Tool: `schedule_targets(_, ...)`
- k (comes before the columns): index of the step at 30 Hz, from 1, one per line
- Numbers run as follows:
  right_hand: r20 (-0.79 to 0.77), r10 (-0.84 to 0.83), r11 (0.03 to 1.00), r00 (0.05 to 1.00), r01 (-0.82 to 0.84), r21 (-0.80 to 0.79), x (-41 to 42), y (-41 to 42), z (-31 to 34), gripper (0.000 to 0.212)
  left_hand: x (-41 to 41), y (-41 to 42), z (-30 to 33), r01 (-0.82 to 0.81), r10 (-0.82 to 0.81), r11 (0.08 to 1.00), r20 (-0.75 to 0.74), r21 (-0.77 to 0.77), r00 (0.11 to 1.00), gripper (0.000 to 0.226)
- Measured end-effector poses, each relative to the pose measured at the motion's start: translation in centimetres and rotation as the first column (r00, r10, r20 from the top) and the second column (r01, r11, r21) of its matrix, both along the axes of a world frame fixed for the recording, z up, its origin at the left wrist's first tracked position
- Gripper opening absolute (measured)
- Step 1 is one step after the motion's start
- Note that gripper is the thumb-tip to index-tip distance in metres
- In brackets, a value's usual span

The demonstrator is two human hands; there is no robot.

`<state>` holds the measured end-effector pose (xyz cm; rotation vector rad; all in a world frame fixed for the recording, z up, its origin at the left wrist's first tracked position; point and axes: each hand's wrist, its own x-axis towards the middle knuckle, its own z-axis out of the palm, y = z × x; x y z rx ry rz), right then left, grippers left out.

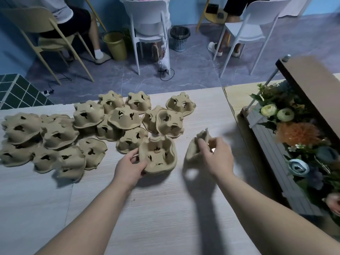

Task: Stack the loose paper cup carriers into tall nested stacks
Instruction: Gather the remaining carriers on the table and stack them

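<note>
From my seat I see two bare forearms reaching in from the bottom edge, with no sleeve or cuff showing anywhere along them. Neither wrist carries a watch, band or bracelet. The left hand [131,167] is gloveless, and I can find no ring on its fingers [134,157]; the thumb and knuckles show clearly. The right hand [216,156] is also gloveless, but it is smeared by motion blur, so I cannot tell fine detail on its fingers [203,145]. I can make out no markings, tape or straps on either arm.
</note>
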<state>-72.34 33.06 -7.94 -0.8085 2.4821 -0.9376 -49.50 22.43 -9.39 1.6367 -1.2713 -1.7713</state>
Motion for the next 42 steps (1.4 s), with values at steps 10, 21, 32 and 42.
schedule_targets(10, -0.102, -0.105, 0.977, 0.989, 0.122, 0.175, -0.3, -0.2, 0.5, 0.027, 0.2, -0.2, 0.5, 0.03, -0.03, 0.999, -0.001, -0.027, 1.0, 0.047)
schedule_targets(21, 0.327, -0.158, 0.903, 0.932, 0.27, -0.334, 2.4, -2.9, 4.2, 0.017, 0.2, -0.5, 1.7, 0.058, -0.057, 0.997, 0.014, -0.046, 0.998, 0.036)
schedule_targets(32, 0.332, 0.166, 0.975, 0.929, -0.104, -0.196, 6.0, -3.2, 2.5, 0.015, 0.4, -0.4, 1.8, 0.059, -0.06, 0.998, -0.052, -0.031, 0.997, 0.024)
schedule_targets(42, 0.342, 0.213, 0.977, 0.915, -0.204, -0.061, 5.2, -2.5, 0.8, 0.029, 0.4, -0.4, 1.7, 0.122, -0.125, 0.989, -0.03, -0.086, 0.992, 0.059)
